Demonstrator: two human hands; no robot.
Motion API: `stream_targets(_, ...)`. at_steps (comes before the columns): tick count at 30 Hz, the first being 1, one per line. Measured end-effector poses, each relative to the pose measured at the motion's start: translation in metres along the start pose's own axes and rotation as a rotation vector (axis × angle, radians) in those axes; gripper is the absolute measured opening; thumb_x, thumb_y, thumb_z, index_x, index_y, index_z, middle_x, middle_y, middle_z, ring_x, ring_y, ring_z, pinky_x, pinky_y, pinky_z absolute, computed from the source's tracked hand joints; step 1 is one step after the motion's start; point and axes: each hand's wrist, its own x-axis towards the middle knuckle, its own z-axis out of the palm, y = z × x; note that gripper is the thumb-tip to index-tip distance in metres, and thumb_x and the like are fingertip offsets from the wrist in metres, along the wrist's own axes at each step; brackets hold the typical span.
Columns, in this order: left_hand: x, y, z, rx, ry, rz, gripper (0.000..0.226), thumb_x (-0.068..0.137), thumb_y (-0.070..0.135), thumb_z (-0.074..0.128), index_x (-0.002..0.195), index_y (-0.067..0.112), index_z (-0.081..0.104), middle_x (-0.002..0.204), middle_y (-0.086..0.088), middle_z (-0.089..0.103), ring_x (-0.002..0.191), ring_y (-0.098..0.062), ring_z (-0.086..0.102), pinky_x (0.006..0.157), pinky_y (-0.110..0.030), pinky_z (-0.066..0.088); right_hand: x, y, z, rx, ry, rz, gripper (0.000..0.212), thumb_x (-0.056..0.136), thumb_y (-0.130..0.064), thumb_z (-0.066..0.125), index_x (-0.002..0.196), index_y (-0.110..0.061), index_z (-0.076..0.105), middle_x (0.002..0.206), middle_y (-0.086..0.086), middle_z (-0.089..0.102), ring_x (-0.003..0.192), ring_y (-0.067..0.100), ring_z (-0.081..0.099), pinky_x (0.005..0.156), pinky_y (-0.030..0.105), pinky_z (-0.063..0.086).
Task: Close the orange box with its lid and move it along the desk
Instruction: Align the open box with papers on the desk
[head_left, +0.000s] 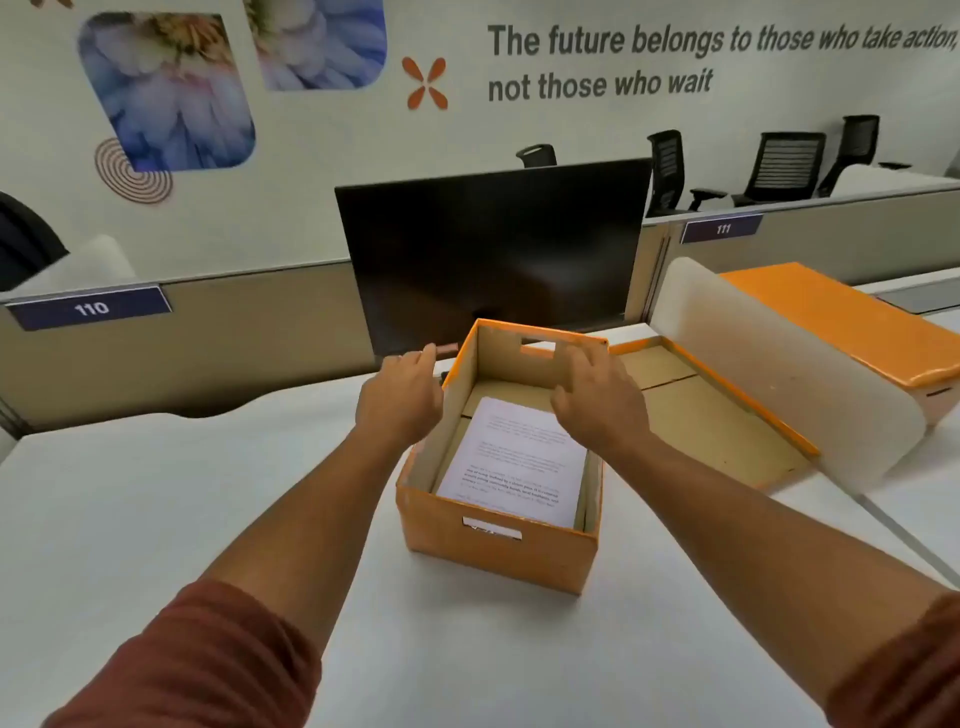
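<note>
The orange box (498, 556) stands open in the middle of the white desk (208, 519), with a stack of printed paper (514, 457) lying inside. Its lid (722, 421) rests upside down on the desk, touching the box's right side. My left hand (402, 397) hovers just outside the box's far left corner, fingers stretched forward and holding nothing. My right hand (597, 400) is above the far right part of the box's inside, fingers spread, close to the far wall with its handle slot.
A dark monitor (493, 249) stands right behind the box. A frosted white divider (779, 374) runs along the lid's right side, with a second, closed orange box (841, 322) beyond it. Partition walls close the desk's far edge.
</note>
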Motion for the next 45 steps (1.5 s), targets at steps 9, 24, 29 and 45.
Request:
stream_targets(9, -0.019, -0.018, 0.041, -0.070, -0.143, -0.211, 0.026, 0.093, 0.034, 0.050, 0.079, 0.018, 0.064, 0.066, 0.005, 0.060, 0.055, -0.013, 0.053, 0.050, -0.022, 0.037, -0.034, 0.036, 0.020, 0.240, -0.275, 0.630, 0.027, 0.083, -0.033, 0.063, 0.083, -0.007, 0.056, 0.087, 0.012, 0.064, 0.074, 0.027, 0.063, 0.058, 0.032, 0.045)
stream_targets(24, -0.076, 0.003, 0.036, -0.337, -0.069, -0.476, 0.039, 0.090, 0.030, 0.059, 0.126, 0.015, 0.065, 0.122, -0.007, 0.070, 0.105, -0.026, 0.066, 0.086, -0.037, 0.053, -0.041, 0.063, 0.015, 0.319, -0.362, 0.450, 0.025, 0.088, -0.015, 0.053, 0.069, -0.002, 0.061, 0.067, 0.014, 0.056, 0.059, 0.026, 0.049, 0.054, 0.033, 0.036)
stream_targets(29, -0.121, 0.025, 0.019, -0.327, 0.034, -0.531, 0.040, 0.090, 0.035, 0.061, 0.122, 0.012, 0.069, 0.118, -0.008, 0.072, 0.103, -0.024, 0.068, 0.089, -0.038, 0.055, -0.051, 0.077, 0.002, 0.374, -0.410, 0.325, 0.028, 0.090, -0.017, 0.054, 0.069, -0.002, 0.065, 0.063, 0.011, 0.057, 0.054, 0.023, 0.049, 0.049, 0.029, 0.037)
stream_targets(45, -0.216, 0.125, 0.021, -0.236, 0.153, -0.579, 0.033, 0.093, 0.032, 0.060, 0.116, 0.011, 0.072, 0.103, -0.006, 0.075, 0.087, -0.020, 0.068, 0.076, -0.029, 0.052, -0.107, 0.150, -0.024, 0.453, -0.432, 0.093, 0.039, 0.094, -0.019, 0.050, 0.055, -0.012, 0.051, 0.053, 0.006, 0.048, 0.052, 0.023, 0.045, 0.051, 0.029, 0.032)
